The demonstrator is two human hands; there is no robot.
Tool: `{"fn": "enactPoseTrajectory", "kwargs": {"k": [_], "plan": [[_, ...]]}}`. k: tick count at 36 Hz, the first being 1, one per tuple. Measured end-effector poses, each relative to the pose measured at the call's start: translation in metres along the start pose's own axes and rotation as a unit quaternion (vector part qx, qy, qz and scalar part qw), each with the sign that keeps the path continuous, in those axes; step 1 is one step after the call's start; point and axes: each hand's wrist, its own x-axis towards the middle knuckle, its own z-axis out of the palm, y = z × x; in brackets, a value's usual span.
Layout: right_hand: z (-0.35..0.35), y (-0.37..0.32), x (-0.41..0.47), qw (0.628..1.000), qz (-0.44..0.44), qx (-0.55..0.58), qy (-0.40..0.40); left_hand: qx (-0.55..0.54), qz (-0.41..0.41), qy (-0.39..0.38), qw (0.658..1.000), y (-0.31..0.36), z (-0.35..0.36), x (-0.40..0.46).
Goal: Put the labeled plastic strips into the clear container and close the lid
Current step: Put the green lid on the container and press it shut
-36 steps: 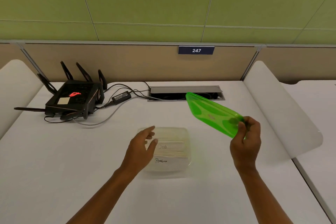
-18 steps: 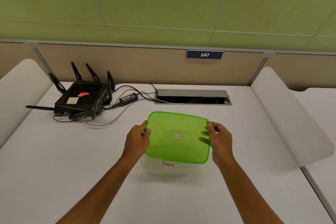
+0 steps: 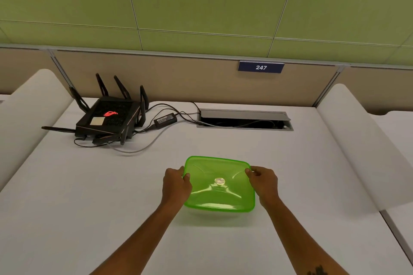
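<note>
A translucent green lid [image 3: 220,194] lies flat on top of the clear container [image 3: 214,214], of which only a thin strip of wall shows under the lid's near edge. The labeled strips are hidden beneath the lid. My left hand [image 3: 175,186] grips the lid's left edge, thumb on top. My right hand [image 3: 263,182] grips the lid's right edge near its far corner. A small round clear knob sits at the lid's centre.
The white table [image 3: 89,207] holds a black router [image 3: 107,118] with antennas, a power brick [image 3: 165,119] and cables at the back left. An open cable hatch [image 3: 244,119] is at the back centre. White curved dividers [image 3: 357,145] flank both sides.
The lid went from tilted in my right hand alone, to held by both hands above the container, to lying flat on it. The word on the container's front is now covered.
</note>
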Motion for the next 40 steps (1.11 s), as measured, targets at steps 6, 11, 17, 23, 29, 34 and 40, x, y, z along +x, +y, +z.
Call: {"fn": "enactPoseTrajectory", "kwargs": {"k": [6, 11, 17, 23, 29, 34, 40], "plan": [[0.003, 0.001, 0.002, 1.0, 0.002, -0.025, -0.003, 0.002, 0.005, -0.002, 1.0, -0.009, 0.005, 0.002], [0.004, 0.001, 0.003, 1.0, 0.013, -0.021, -0.002, -0.005, 0.006, -0.002, 1.0, -0.015, 0.01, 0.004], [0.003, 0.002, 0.002, 1.0, 0.016, -0.022, -0.014, -0.019, 0.007, -0.007, 1.0, -0.021, 0.011, 0.008], [-0.001, 0.006, 0.005, 0.999, 0.012, -0.018, -0.031, -0.055, -0.006, -0.042, 0.998, -0.023, 0.011, 0.016], [0.005, 0.003, 0.004, 0.998, 0.022, 0.054, -0.028, -0.129, -0.028, -0.053, 0.99, -0.015, 0.013, 0.029], [0.01, -0.002, 0.004, 0.995, 0.049, 0.089, -0.012, -0.178, -0.043, -0.025, 0.983, -0.011, 0.018, 0.04], [0.013, -0.003, 0.009, 0.978, 0.099, 0.181, -0.006, -0.186, -0.05, 0.003, 0.981, -0.012, 0.025, 0.047]]}}
